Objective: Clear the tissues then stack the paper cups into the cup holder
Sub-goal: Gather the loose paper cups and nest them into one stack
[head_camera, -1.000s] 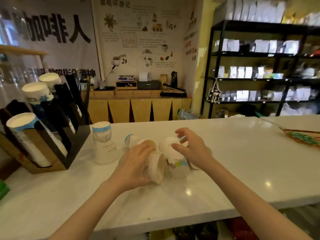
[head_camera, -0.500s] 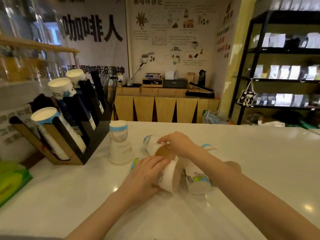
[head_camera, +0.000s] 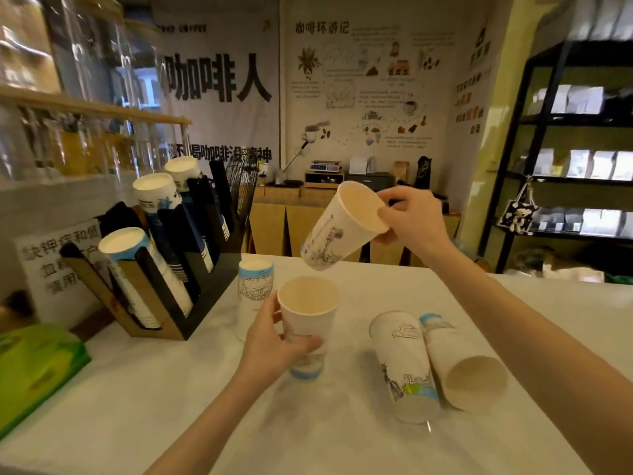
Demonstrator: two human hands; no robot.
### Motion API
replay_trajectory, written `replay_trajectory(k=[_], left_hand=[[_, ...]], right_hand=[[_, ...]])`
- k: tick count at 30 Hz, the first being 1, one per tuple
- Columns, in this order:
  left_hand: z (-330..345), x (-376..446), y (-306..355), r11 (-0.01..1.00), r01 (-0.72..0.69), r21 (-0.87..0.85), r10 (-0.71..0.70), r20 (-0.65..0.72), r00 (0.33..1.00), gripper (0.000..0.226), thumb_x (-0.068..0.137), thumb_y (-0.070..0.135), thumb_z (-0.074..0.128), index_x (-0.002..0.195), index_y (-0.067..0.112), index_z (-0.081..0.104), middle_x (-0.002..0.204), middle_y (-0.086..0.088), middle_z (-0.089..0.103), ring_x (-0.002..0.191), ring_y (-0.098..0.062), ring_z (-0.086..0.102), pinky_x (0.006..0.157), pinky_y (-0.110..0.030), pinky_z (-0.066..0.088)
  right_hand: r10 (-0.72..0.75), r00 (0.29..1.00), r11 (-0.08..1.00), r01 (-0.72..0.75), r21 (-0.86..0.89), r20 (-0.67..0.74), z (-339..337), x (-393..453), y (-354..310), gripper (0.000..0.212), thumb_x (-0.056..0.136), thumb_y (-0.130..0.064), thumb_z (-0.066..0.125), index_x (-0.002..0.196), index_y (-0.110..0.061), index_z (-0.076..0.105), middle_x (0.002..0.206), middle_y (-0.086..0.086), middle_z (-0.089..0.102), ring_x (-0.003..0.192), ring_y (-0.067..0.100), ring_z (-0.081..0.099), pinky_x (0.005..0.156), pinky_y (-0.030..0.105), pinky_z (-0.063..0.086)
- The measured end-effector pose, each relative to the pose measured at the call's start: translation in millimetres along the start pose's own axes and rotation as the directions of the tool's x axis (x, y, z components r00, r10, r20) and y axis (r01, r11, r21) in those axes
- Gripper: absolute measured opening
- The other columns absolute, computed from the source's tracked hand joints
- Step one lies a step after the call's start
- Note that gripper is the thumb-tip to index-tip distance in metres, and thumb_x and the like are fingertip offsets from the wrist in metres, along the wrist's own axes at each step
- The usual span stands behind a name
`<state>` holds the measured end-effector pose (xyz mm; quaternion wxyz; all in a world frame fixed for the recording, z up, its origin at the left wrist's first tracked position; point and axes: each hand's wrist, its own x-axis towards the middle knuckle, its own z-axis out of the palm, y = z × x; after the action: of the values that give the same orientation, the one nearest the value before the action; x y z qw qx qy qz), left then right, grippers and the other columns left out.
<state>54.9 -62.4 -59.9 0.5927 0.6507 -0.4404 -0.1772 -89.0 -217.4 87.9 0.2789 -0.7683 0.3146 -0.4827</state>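
Head view, from the left: a green packet [head_camera: 32, 368] lies at the counter's [head_camera: 171, 406] left edge. Behind it, near the back-left corner, the cup holder [head_camera: 164, 296] leans with stacks of paper cups [head_camera: 137, 269] filling its slots. Just to its right an upside-down cup [head_camera: 255, 286] stands on the counter. The left hand [head_camera: 270, 344] is closed around an upright cup [head_camera: 306, 320], mouth up and empty, its base resting on the counter. Above it the right hand [head_camera: 414, 221] pinches the rim of a tilted cup [head_camera: 337, 228], also empty, base pointing down toward the upright cup without touching it. Toward the front-right, two lying cups [head_camera: 435, 365] rest side by side, touching, one showing an empty mouth
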Motion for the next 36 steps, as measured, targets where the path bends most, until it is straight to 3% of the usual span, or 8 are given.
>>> replay_trajectory(k=[3,14,20,25,28,30,34,36], left_hand=[[9,6,-4,1.000,0.023,-0.011,-0.024,-0.027,0.999,0.085,0.056,0.017,0.081,0.127,0.026,0.034,0.126,0.003,0.049,0.115,-0.017,0.046,0.092,-0.041,0.047],[15,15,-14,1.000,0.003,-0.013,-0.003,-0.014,1.000,0.078,0.053,0.027,0.082,0.115,0.035,0.037,0.112,0.014,0.049,0.103,-0.008,0.047,0.079,-0.027,0.043],[15,16,-19,0.999,0.022,-0.028,-0.023,-0.021,1.000,0.078,0.056,0.027,0.081,0.120,0.034,0.035,0.116,0.011,0.049,0.103,-0.007,0.046,0.078,-0.024,0.043],[18,8,-13,0.999,0.021,0.040,-0.019,-0.044,0.999,0.093,0.059,0.029,0.080,0.133,0.028,0.024,0.138,-0.001,0.042,0.116,-0.012,0.043,0.091,-0.034,0.041],[18,2,2,0.983,-0.010,0.181,0.035,-0.136,0.990,0.109,0.059,0.037,0.078,0.139,0.032,0.004,0.151,-0.001,0.020,0.136,-0.021,0.022,0.108,-0.046,0.027],[20,-6,20,0.953,-0.127,0.276,0.183,-0.187,0.965,0.102,0.063,0.046,0.071,0.138,0.032,0.003,0.152,-0.001,0.016,0.138,-0.020,0.014,0.110,-0.045,0.019],[37,-23,63,0.851,-0.411,0.327,0.486,-0.197,0.851,0.081,0.065,0.049,0.058,0.134,0.030,0.019,0.142,0.008,0.026,0.127,-0.001,0.016,0.106,-0.025,0.014],[53,-30,76,0.857,-0.455,0.243,0.486,-0.087,0.870,0.070,0.069,0.048,0.058,0.130,0.030,0.029,0.131,0.016,0.029,0.120,0.003,0.023,0.099,-0.016,0.021]], right_hand=[[-0.009,0.997,0.997,0.003,0.073,0.075,-15,4,-26,0.025,0.078,-0.003,0.057,0.091,-0.020,0.070,0.078,0.006,0.071,0.048,0.019,0.068,0.040,0.024,0.054],[0.071,0.872,0.907,0.145,-0.394,0.485,41,-23,-9,0.023,0.087,-0.009,0.050,0.104,-0.010,0.066,0.073,-0.002,0.065,0.048,0.008,0.064,0.040,0.019,0.048],[0.099,0.846,0.845,0.206,-0.494,0.523,62,-44,17,0.032,0.089,-0.028,0.047,0.109,-0.013,0.065,0.101,0.006,0.071,0.079,0.020,0.064,0.072,0.040,0.056],[0.188,0.784,0.918,0.074,-0.390,0.591,50,-50,23,0.053,0.091,-0.049,0.033,0.136,-0.019,0.037,0.138,0.005,0.048,0.108,0.023,0.054,0.087,0.032,0.041],[0.223,0.803,0.947,-0.044,-0.319,0.553,27,-49,24,0.056,0.091,-0.052,0.028,0.135,-0.019,0.036,0.128,0.007,0.053,0.091,0.016,0.056,0.070,0.025,0.042],[0.242,0.831,0.946,-0.087,-0.314,0.501,7,-47,28,0.056,0.091,-0.053,0.028,0.131,-0.017,0.041,0.119,0.008,0.058,0.093,0.019,0.058,0.081,0.033,0.045],[0.324,0.868,0.921,-0.197,-0.337,0.377,-31,-46,48,0.050,0.091,-0.049,0.035,0.122,-0.012,0.049,0.112,0.008,0.060,0.093,0.022,0.059,0.081,0.035,0.045],[0.368,0.874,0.902,-0.252,-0.351,0.318,-47,-51,62,0.049,0.088,-0.048,0.042,0.118,-0.011,0.053,0.111,0.009,0.061,0.091,0.021,0.058,0.072,0.032,0.045]])
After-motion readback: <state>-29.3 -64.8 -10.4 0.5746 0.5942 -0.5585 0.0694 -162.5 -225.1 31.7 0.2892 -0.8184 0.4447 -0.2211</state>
